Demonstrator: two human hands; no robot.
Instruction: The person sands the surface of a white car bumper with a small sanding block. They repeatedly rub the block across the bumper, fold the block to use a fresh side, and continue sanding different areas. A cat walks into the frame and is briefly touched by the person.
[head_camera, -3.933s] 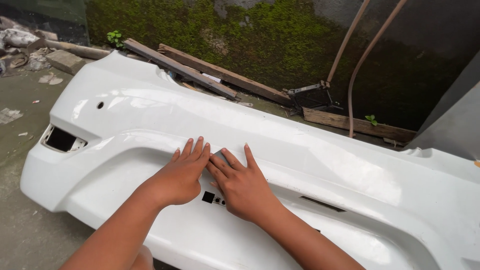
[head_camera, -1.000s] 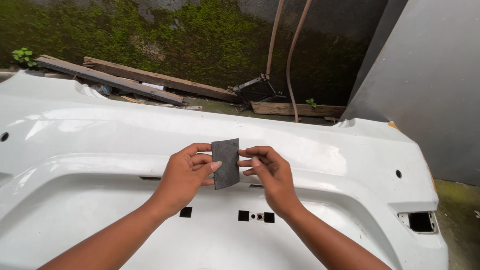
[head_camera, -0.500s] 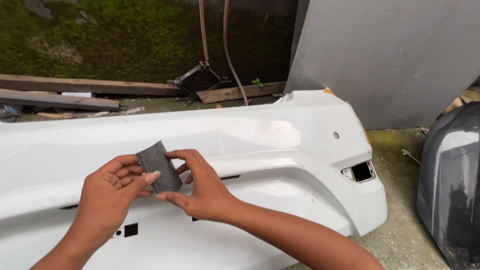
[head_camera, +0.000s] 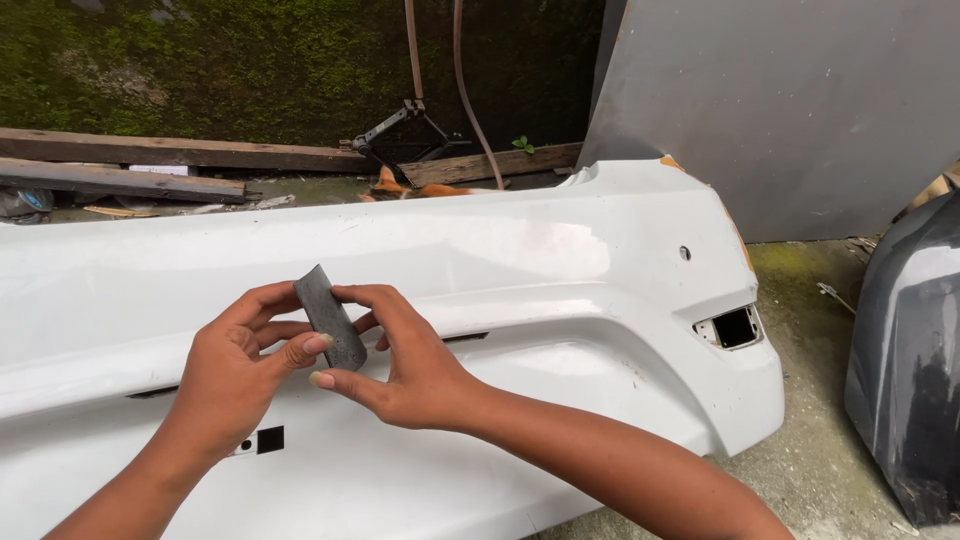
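An outdoor car-body repair yard: a long white plastic car bumper (head_camera: 560, 270) lies on bare concrete ground (head_camera: 810, 450), beside a dark glossy body panel (head_camera: 910, 370), grey sheet panel (head_camera: 790, 100), weathered wooden planks (head_camera: 170, 155) and a mossy wall (head_camera: 200, 60).

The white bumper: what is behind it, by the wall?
Behind the white bumper lie wooden planks, a black jack and two hoses against a mossy wall. The bumper hides the ground beneath it.

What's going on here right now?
A person holds a small dark grey sheet up between both hands: the left hand and right hand pinch it at its edges. It is off the surface, above a white car bumper lying on the ground. A dark body panel stands at the right.
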